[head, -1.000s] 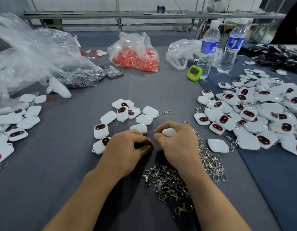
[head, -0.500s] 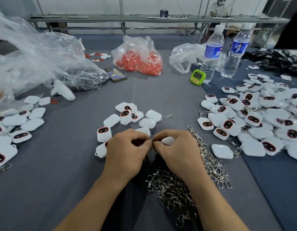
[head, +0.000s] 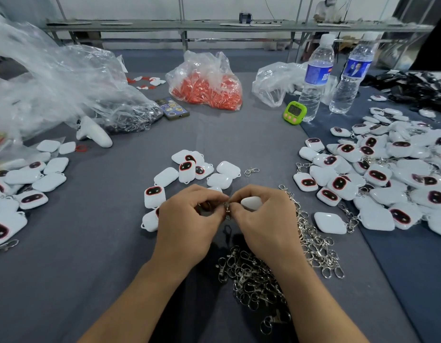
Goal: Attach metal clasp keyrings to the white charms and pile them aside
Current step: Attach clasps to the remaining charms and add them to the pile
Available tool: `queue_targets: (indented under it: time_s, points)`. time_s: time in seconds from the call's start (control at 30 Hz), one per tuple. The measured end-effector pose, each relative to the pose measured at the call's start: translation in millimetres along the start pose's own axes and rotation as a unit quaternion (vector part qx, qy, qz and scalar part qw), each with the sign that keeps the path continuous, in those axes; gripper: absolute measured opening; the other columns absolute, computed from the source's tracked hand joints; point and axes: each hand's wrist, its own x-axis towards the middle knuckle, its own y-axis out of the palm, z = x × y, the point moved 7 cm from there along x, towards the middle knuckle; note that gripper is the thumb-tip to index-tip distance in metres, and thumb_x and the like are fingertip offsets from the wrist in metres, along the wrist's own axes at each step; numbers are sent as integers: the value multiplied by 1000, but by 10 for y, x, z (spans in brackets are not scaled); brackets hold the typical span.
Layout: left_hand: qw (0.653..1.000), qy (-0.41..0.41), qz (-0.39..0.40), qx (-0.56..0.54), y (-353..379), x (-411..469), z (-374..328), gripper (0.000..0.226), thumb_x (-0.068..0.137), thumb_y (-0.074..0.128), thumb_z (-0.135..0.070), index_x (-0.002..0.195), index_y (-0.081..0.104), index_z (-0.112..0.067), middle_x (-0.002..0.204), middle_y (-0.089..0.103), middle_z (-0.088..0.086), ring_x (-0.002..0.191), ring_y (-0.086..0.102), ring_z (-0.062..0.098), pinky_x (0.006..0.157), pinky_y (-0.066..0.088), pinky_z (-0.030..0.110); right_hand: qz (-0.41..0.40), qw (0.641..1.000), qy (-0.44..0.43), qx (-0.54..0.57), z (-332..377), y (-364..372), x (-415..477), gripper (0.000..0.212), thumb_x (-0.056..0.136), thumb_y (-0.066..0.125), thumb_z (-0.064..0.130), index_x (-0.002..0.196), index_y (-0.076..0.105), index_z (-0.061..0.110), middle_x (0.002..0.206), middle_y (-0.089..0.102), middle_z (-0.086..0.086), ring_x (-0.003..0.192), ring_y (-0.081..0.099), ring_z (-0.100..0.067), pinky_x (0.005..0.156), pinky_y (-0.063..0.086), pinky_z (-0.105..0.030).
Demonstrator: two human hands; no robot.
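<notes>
My right hand (head: 265,226) grips a white charm (head: 251,203) in its curled fingers. My left hand (head: 187,224) pinches a metal clasp keyring (head: 227,212) that hangs between the two hands' fingertips, which meet above the grey table. A loose heap of metal clasp keyrings (head: 259,276) lies just under my wrists and runs up the right side. Bare white charms (head: 189,169) lie in a small cluster beyond my hands. A big pile of charms with keyrings (head: 387,174) covers the right side.
More charms (head: 23,184) lie at the left edge, beside crumpled clear plastic bags (head: 53,90). At the back stand a bag of orange parts (head: 207,87), a phone (head: 172,108), a green timer (head: 295,113) and two water bottles (head: 316,78). A white controller (head: 93,132) lies left.
Both hands have lifted slightly and closed together at the fingertips. The clasp keyring now hangs visibly between them. The camera has tilted a little, shifting the scene downward.
</notes>
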Motion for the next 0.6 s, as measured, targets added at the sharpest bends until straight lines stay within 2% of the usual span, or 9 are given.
queue_targets:
  time_s: [0.1, 0.2, 0.37, 0.6]
  points:
    - [998, 67, 0, 13, -18, -29, -69, 27, 76, 85, -4, 89, 82, -27, 88, 73, -18, 83, 69, 5, 74, 52, 16, 6, 1000, 14, 5, -12, 1, -13, 13, 78, 78, 20, 71, 76, 30, 57, 66, 15, 53, 61, -1, 52, 44, -12]
    - [997, 70, -1, 33, -24, -35, -66, 27, 74, 87, -7, 88, 81, -30, 88, 72, -18, 84, 69, 7, 77, 54, 25, 10, 1000, 17, 11, -15, -3, -12, 16, 77, 78, 17, 68, 75, 29, 56, 67, 13, 51, 60, -1, 51, 45, -13]
    - [1000, -7, -12, -1, -27, -14, 14, 34, 73, 87, -9, 79, 76, -40, 85, 71, -24, 81, 67, 1, 72, 44, 5, 9, 1000, 15, 9, 4, 5, -26, 16, 78, 81, 20, 68, 74, 30, 58, 66, 16, 54, 61, 0, 52, 44, -11]
    - [994, -75, 51, -58, 54, 14, 93, 32, 75, 84, -6, 69, 77, -36, 75, 74, -18, 62, 65, 0, 58, 45, 8, 9, 999, 26, 27, -20, -23, -24, 16, 80, 80, 17, 70, 75, 29, 61, 68, 15, 55, 62, -2, 51, 45, -12]
